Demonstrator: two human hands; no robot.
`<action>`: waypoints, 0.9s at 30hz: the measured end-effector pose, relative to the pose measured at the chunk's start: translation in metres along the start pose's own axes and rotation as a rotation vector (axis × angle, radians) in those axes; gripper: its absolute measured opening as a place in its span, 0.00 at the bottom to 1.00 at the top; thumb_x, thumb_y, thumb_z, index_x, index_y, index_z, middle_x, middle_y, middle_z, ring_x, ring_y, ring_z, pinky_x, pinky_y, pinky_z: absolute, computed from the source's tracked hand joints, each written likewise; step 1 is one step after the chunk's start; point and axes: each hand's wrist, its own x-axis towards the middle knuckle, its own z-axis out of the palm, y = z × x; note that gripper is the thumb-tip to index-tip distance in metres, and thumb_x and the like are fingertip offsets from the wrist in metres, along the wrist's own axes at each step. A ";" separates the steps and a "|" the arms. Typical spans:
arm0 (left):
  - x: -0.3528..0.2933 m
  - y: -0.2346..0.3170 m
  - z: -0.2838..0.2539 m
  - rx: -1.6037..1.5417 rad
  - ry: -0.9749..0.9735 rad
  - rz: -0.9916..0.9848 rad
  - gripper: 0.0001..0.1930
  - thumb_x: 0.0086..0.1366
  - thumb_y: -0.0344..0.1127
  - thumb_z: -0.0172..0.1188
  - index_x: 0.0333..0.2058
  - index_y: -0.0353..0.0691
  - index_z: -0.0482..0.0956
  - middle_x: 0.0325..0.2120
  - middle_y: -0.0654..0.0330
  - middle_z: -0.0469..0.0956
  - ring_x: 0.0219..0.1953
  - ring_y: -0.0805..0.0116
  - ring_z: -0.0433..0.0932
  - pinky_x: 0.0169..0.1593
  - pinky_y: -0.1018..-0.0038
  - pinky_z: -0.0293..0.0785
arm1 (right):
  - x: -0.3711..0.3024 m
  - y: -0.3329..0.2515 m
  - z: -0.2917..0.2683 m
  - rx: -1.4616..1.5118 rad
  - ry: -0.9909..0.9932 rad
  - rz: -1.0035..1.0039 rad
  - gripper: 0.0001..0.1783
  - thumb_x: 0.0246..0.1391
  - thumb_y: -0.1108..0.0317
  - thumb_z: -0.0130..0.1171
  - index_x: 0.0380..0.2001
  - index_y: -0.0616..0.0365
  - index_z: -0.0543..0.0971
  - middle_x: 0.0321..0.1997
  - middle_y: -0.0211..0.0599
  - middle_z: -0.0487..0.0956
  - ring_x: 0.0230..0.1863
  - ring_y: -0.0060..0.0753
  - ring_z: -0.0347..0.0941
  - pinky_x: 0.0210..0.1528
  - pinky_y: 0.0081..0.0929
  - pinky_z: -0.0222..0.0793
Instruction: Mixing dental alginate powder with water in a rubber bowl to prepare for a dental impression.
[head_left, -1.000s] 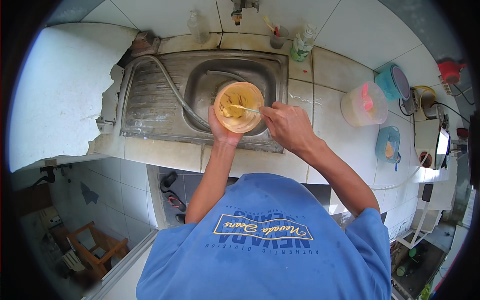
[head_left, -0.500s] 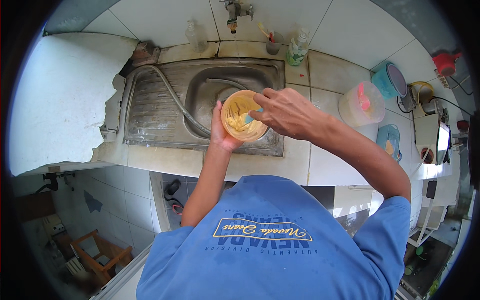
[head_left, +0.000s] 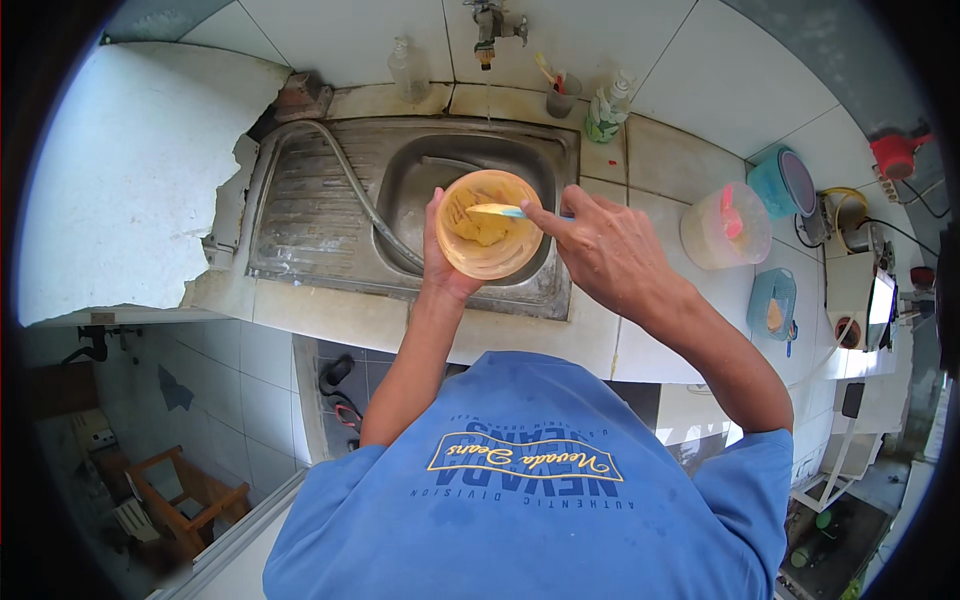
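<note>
The left hand [head_left: 445, 262] cups the orange bowl [head_left: 490, 238] over the sink [head_left: 330, 215], closed around its 9 o'clock side. The right hand [head_left: 605, 250], at 3 o'clock, pinches a pale utensil [head_left: 497, 210], its long axis pointing toward 9 o'clock into the bowl

Orange tub [head_left: 490, 238] hides left hand [head_left: 440, 262] fingers, sink [head_left: 420, 180] drain; utensil [head_left: 497, 210] handle buried in right hand [head_left: 600, 250].

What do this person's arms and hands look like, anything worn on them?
Both forearms are bare from the elbow down. The left hand and right hand wear no gloves, and no watch or rings show. Short blue T-shirt sleeves cover the upper arms.
</note>
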 end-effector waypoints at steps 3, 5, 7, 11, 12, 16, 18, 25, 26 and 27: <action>0.008 -0.002 -0.009 -0.076 -0.056 -0.054 0.30 0.66 0.60 0.50 0.56 0.43 0.71 0.54 0.52 0.73 0.56 0.53 0.72 0.60 0.53 0.69 | 0.002 -0.001 0.018 0.026 0.051 -0.018 0.26 0.49 0.75 0.54 0.53 0.49 0.77 0.35 0.43 0.73 0.35 0.42 0.77 0.30 0.37 0.74; 0.010 -0.002 -0.010 0.007 -0.041 -0.006 0.27 0.66 0.56 0.51 0.55 0.44 0.72 0.55 0.53 0.72 0.57 0.55 0.71 0.62 0.54 0.67 | -0.003 0.001 0.022 0.024 0.020 -0.031 0.25 0.49 0.76 0.54 0.53 0.48 0.78 0.34 0.42 0.73 0.35 0.41 0.77 0.29 0.37 0.74; 0.006 -0.001 -0.010 0.014 -0.052 -0.011 0.26 0.66 0.55 0.50 0.55 0.43 0.72 0.55 0.53 0.72 0.57 0.54 0.72 0.62 0.54 0.68 | -0.010 0.005 0.017 0.036 -0.020 0.010 0.23 0.49 0.75 0.55 0.50 0.51 0.78 0.34 0.42 0.73 0.35 0.42 0.77 0.29 0.39 0.73; 0.006 -0.001 -0.005 0.065 -0.002 -0.012 0.26 0.68 0.52 0.44 0.55 0.40 0.71 0.54 0.51 0.73 0.56 0.53 0.73 0.60 0.52 0.69 | -0.005 0.007 0.030 0.048 0.140 0.134 0.19 0.48 0.75 0.56 0.47 0.54 0.78 0.31 0.43 0.74 0.31 0.45 0.77 0.29 0.42 0.73; 0.008 -0.002 -0.006 0.064 -0.003 -0.017 0.26 0.68 0.52 0.44 0.55 0.40 0.71 0.54 0.51 0.73 0.56 0.53 0.73 0.60 0.52 0.69 | -0.009 0.008 0.043 0.099 0.044 0.168 0.18 0.49 0.75 0.55 0.46 0.56 0.78 0.30 0.44 0.75 0.29 0.48 0.77 0.29 0.44 0.72; 0.010 -0.002 -0.011 0.124 0.092 0.096 0.27 0.67 0.52 0.42 0.54 0.38 0.72 0.52 0.52 0.75 0.53 0.55 0.75 0.58 0.56 0.71 | -0.012 -0.002 0.042 0.360 0.115 0.205 0.13 0.52 0.74 0.53 0.42 0.59 0.79 0.27 0.48 0.78 0.27 0.54 0.76 0.30 0.46 0.71; 0.008 -0.003 -0.013 0.107 0.084 0.123 0.27 0.67 0.53 0.42 0.54 0.37 0.73 0.51 0.52 0.76 0.52 0.56 0.75 0.57 0.58 0.72 | -0.013 -0.002 0.045 0.442 0.145 0.228 0.12 0.53 0.74 0.52 0.40 0.60 0.79 0.26 0.49 0.78 0.28 0.54 0.76 0.31 0.46 0.71; 0.012 -0.008 -0.025 0.107 0.096 0.165 0.27 0.66 0.53 0.42 0.52 0.38 0.74 0.49 0.53 0.76 0.51 0.57 0.76 0.55 0.59 0.73 | -0.006 0.005 0.065 0.430 0.109 0.365 0.12 0.54 0.68 0.53 0.37 0.61 0.82 0.23 0.54 0.78 0.27 0.56 0.76 0.32 0.47 0.70; 0.014 -0.009 -0.027 0.090 0.099 0.180 0.28 0.66 0.53 0.42 0.54 0.38 0.73 0.51 0.53 0.75 0.53 0.56 0.75 0.56 0.57 0.73 | -0.007 0.005 0.070 0.427 0.107 0.367 0.12 0.54 0.68 0.53 0.37 0.61 0.82 0.23 0.54 0.78 0.27 0.56 0.76 0.32 0.47 0.70; 0.016 -0.009 -0.028 0.088 0.098 0.178 0.28 0.66 0.53 0.42 0.54 0.38 0.73 0.51 0.53 0.75 0.53 0.56 0.75 0.56 0.57 0.73 | -0.010 0.003 0.076 0.577 0.000 0.415 0.12 0.55 0.67 0.53 0.36 0.61 0.83 0.23 0.54 0.78 0.27 0.56 0.76 0.32 0.47 0.70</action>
